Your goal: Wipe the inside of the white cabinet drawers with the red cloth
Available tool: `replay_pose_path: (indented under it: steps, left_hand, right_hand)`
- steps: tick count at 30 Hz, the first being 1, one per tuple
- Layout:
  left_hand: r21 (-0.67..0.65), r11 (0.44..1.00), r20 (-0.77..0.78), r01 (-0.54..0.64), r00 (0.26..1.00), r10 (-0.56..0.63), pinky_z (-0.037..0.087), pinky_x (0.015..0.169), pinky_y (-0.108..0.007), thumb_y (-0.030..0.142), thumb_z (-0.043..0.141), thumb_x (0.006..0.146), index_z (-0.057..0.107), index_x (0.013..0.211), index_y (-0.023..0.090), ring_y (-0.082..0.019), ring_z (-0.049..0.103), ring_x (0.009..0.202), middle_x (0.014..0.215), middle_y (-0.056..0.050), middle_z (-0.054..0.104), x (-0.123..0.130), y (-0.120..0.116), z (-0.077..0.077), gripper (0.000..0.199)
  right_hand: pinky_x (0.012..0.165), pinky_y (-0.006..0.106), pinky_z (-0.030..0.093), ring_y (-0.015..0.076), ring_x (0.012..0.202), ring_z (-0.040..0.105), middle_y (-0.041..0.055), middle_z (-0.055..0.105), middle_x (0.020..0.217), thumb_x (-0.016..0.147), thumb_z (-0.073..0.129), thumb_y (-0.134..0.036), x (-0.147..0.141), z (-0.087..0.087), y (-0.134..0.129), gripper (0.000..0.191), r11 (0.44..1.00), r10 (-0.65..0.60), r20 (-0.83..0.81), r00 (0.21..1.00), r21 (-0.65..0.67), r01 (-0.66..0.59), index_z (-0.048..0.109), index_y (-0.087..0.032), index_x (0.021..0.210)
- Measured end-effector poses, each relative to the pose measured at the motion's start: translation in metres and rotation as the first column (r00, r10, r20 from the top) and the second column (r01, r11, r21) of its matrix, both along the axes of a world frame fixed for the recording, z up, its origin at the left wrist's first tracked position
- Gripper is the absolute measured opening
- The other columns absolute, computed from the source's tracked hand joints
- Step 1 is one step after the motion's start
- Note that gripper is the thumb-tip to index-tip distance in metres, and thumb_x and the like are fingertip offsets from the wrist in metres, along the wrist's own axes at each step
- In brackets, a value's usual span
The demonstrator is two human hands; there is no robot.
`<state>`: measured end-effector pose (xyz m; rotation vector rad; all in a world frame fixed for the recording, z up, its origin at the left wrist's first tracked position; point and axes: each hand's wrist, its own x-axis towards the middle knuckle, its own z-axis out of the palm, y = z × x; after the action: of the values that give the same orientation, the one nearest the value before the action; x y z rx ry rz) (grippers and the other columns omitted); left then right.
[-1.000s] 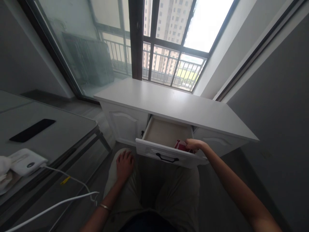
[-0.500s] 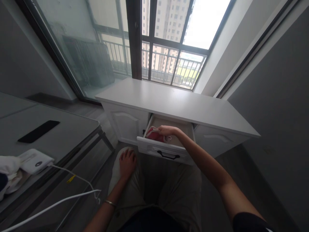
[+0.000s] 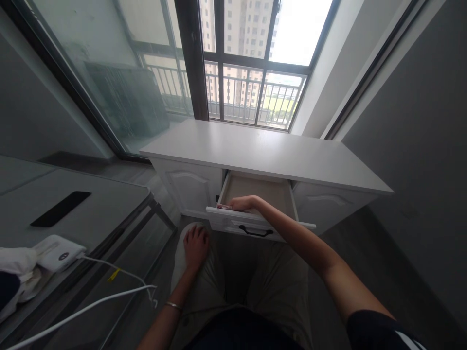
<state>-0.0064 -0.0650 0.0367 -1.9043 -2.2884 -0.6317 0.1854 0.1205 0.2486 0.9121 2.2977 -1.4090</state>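
My right hand [image 3: 241, 203] reaches into the pulled-out drawer [image 3: 288, 197], just behind its front panel. Its fingers are closed on a red cloth item [image 3: 223, 207] with pale edging, which lies low in the drawer's front left. The hand and the drawer front hide most of this cloth, and I cannot make out its exact kind. On my left knee rests my left hand [image 3: 197, 245], palm down with the fingers a little apart, holding nothing. A black handle [image 3: 255, 231] is fixed to the drawer front.
The drawer belongs to a white cabinet [image 3: 251, 146] standing before a glass door and window. To the left is a grey table [image 3: 113, 194] bearing a black flat object [image 3: 60, 209], a white device [image 3: 60, 253] and a bundled cloth [image 3: 18, 272]. A white cable [image 3: 83, 308] hangs near my left arm.
My right hand has gone down and slightly left with the red cloth item, which now sits lower behind the drawer front. My left hand stays on the knee. The view has shifted slightly.
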Motion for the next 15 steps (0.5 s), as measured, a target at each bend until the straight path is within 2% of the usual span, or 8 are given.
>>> replay_pose_path:
  steps: [2, 6, 10, 15]
  left_hand:
    - [-0.002, 1.000, 0.003, 0.003, 1.000, -0.003, 0.029, 0.123, -0.055, 0.025, 0.047, 0.098, 0.077, 0.108, 0.022, -0.034, 0.046, 0.145, 0.138, -0.010, 0.070, -0.001, 0.000, -0.001, 0.032]
    - [-0.014, 1.000, 0.009, 0.009, 1.000, -0.009, 0.030, 0.123, -0.055, 0.025, 0.046, 0.099, 0.077, 0.110, 0.021, -0.033, 0.045, 0.146, 0.139, -0.011, 0.070, -0.001, -0.001, 0.000, 0.033]
    - [-0.031, 1.000, 0.016, 0.004, 1.000, -0.004, 0.030, 0.123, -0.055, 0.025, 0.047, 0.099, 0.077, 0.109, 0.022, -0.033, 0.046, 0.146, 0.139, -0.011, 0.070, 0.000, -0.001, 0.004, 0.032]
    - [-0.030, 1.000, 0.019, 0.005, 1.000, -0.005, 0.030, 0.123, -0.056, 0.025, 0.048, 0.098, 0.077, 0.114, 0.020, -0.034, 0.046, 0.145, 0.139, -0.011, 0.070, 0.000, 0.001, 0.003, 0.033]
  right_hand:
    - [0.063, 0.021, 0.042, 0.0119, 0.067, 0.054, -0.0009, 0.063, 0.071, 0.084, 0.056, -0.012, 0.004, 0.003, -0.002, 0.014, 0.999, -0.005, 0.042, 0.999, 0.039, 0.003, 0.070, -0.010, 0.084]
    - [0.062, 0.022, 0.041, 0.0129, 0.068, 0.055, 0.0011, 0.064, 0.074, 0.087, 0.056, -0.016, 0.028, 0.016, -0.008, 0.017, 0.991, 0.058, 0.166, 0.984, 0.108, -0.077, 0.071, -0.010, 0.086]
    - [0.060, 0.025, 0.041, 0.0154, 0.065, 0.058, 0.0062, 0.069, 0.078, 0.090, 0.055, -0.023, 0.082, 0.028, -0.013, 0.024, 0.988, 0.007, 0.340, 0.941, 0.144, -0.060, 0.074, -0.009, 0.087]
    - [0.059, 0.027, 0.040, 0.0187, 0.068, 0.063, 0.0125, 0.074, 0.085, 0.088, 0.055, -0.021, 0.159, 0.035, -0.023, 0.027, 0.978, -0.094, 0.543, 0.834, 0.206, -0.023, 0.078, -0.007, 0.089]
